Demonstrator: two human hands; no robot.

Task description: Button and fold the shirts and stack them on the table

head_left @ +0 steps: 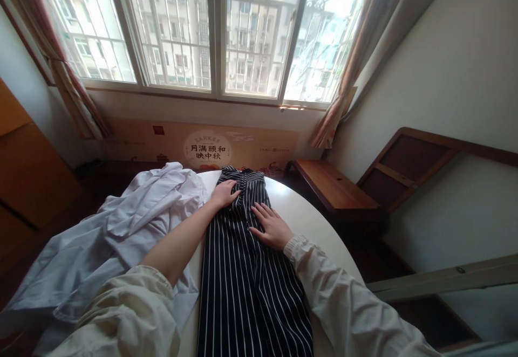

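Observation:
Black trousers with white pinstripes (pixel 238 270) lie lengthwise on a round white table (pixel 307 211), their gathered waistband at the far end. Near that waistband my left hand (pixel 224 193) rests on the cloth, fingers stretched to the right. My right hand (pixel 273 226) lies flat on the right side of the trousers, a little closer to me, with its fingers spread. Both palms face down and neither hand grips the fabric. Left of the trousers, a crumpled white cloth (pixel 149 211) is heaped on the table and hangs over its edge.
Behind the table, a printed beige panel (pixel 259 141) stands below a barred window (pixel 178 39). To the right are a low wooden bench (pixel 335 184) and a wooden frame (pixel 404 163) by the wall. An orange-brown cabinet (pixel 32 168) stands at the left. Curtains (pixel 70 76) hang beside the window.

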